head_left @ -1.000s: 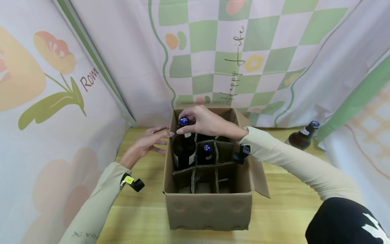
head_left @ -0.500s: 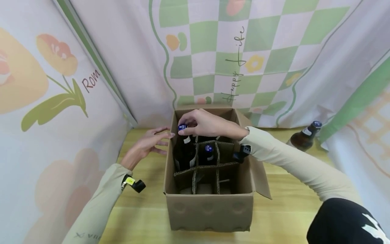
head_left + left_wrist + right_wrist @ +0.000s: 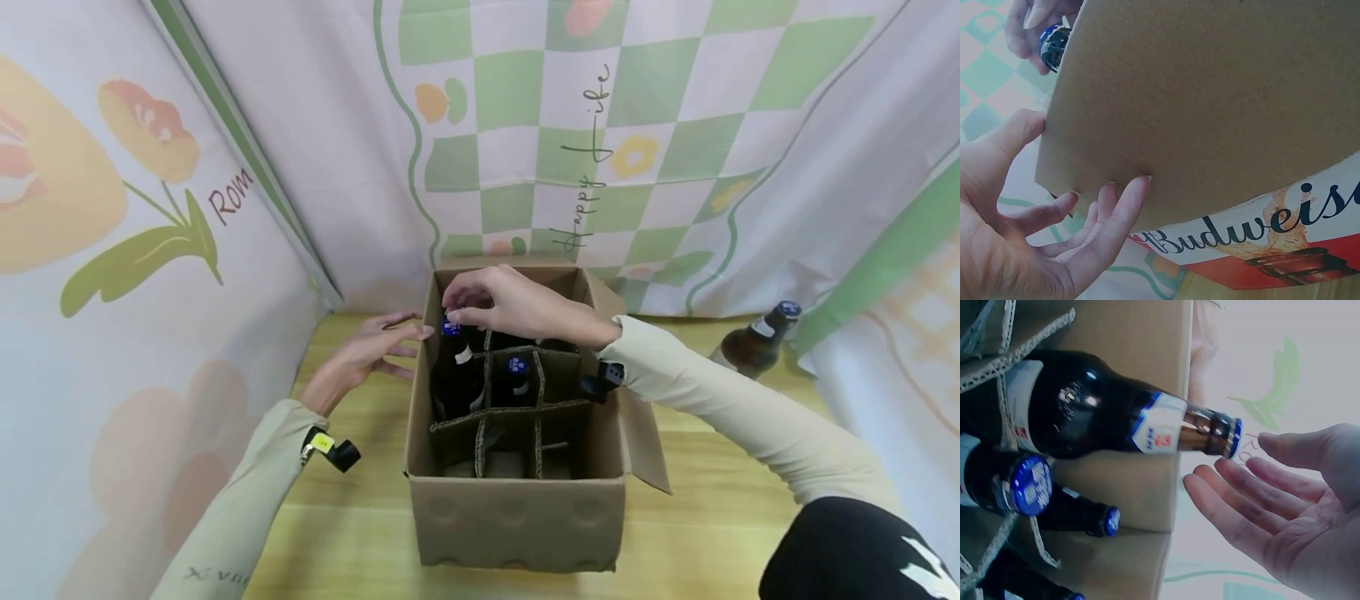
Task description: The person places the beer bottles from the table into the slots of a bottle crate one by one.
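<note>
A brown cardboard box [image 3: 517, 527] with corrugated dividers [image 3: 517, 408] stands before me. A dark beer bottle [image 3: 454, 385] with a blue cap stands in a left-side compartment. My right hand [image 3: 525, 302] hovers at its cap; the right wrist view has thumb and fingers spread, apart from the bottle neck [image 3: 1207, 432]. My left hand [image 3: 363, 352] rests spread fingers against the box's left side; the left wrist view shows fingertips [image 3: 1142, 181] on the plain cardboard flap. Another capped bottle [image 3: 516, 379] sits in the middle compartment.
More capped bottles [image 3: 1091, 515] stand deeper in the box, partly hidden by my right hand in the head view. One beer bottle [image 3: 753, 342] stands on the wooden table [image 3: 720, 533] at right. A side flap [image 3: 647, 446] sticks out rightward. Printed curtains [image 3: 510, 158] surround the table.
The left-side bottle has sunk lower into its compartment. My right hand has come down with it, and its fingers have loosened from the cap. My left hand has stayed at the box side.
</note>
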A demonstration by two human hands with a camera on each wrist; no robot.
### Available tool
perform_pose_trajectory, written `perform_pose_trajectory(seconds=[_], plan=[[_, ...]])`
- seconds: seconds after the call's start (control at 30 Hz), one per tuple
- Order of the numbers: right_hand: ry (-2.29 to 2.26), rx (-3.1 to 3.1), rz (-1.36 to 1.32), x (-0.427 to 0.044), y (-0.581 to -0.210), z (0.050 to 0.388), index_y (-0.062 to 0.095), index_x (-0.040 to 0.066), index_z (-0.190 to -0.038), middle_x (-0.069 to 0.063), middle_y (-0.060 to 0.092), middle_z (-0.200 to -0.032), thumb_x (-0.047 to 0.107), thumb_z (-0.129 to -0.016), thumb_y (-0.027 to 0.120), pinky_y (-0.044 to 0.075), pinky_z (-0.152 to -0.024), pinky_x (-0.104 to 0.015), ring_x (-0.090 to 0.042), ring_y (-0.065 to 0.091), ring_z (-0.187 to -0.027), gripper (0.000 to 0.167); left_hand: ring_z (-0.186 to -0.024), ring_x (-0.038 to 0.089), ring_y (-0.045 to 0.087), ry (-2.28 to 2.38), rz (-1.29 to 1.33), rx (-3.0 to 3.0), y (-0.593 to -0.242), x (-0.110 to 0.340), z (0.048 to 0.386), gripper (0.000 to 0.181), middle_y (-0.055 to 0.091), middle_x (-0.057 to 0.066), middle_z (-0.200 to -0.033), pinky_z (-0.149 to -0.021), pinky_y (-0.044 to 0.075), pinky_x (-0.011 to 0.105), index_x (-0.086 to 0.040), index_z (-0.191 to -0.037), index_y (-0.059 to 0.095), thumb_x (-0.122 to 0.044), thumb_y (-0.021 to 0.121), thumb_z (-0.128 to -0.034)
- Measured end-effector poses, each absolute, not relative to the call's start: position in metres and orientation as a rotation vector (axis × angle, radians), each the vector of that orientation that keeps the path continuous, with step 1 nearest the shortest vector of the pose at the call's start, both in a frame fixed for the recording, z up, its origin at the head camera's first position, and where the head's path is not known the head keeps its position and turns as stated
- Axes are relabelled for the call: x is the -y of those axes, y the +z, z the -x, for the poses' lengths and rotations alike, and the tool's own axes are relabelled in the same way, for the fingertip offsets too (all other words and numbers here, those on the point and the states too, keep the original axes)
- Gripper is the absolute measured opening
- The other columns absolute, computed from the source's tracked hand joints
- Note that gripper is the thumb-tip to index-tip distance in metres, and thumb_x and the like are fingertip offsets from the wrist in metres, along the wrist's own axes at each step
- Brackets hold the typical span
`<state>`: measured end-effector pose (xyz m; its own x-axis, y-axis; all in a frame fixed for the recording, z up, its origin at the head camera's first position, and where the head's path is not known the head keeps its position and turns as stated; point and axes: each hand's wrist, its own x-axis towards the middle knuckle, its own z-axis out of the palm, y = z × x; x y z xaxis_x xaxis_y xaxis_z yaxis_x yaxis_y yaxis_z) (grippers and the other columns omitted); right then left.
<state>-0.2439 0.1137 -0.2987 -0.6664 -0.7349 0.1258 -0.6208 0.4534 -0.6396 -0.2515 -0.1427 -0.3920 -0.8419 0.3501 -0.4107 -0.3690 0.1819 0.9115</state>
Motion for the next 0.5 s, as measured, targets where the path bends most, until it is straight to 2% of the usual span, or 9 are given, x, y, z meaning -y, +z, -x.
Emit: perform_pose_trajectory(seconds=[0.07, 0.3, 0.5], plan=[[-0.997, -2.559, 1.19, -0.115, -0.298, 0.244, 0.073, 0.003, -0.115, -0.003, 0.077, -0.107, 0.013, -0.103, 0.068, 0.061, -0.091, -0.034, -0.015, 0.071, -0.097, 0.017, -0.138, 0.044, 0.052, 1.711, 0.014, -1.92, -0.393, 0.143, 0.251, 0.074, 0.049, 0.02, -0.157, -0.089, 0.066, 0.047, -0.016, -0.162, 0.038, -0.03, 0.072, -0.0975], [-0.963, -2.559, 1.244, -0.121, -0.297, 0.241, 0.076, 0.004, -0.111, -0.001, 0.076, -0.102, 0.015, -0.103, 0.068, 0.06, -0.081, -0.032, -0.015, 0.068, -0.087, 0.015, -0.138, 0.045, 0.051, 1.722, 0.019, -1.914, -0.392, 0.142, 0.251, 0.073, 0.05, 0.02, -0.157, -0.089, 0.066, 0.047, -0.016, -0.162, 0.039, -0.029, 0.071, -0.0982], [-0.957, -2.594, 1.255, -0.132, -0.296, 0.238, 0.076, 0.007, -0.109, -0.001, 0.077, -0.102, 0.014, -0.102, 0.069, 0.059, -0.081, -0.033, -0.012, 0.067, -0.086, 0.012, -0.138, 0.045, 0.051, 1.716, 0.015, -1.925, -0.393, 0.142, 0.252, 0.074, 0.049, 0.02, -0.157, -0.088, 0.066, 0.046, -0.016, -0.162, 0.038, -0.03, 0.072, -0.0977]])
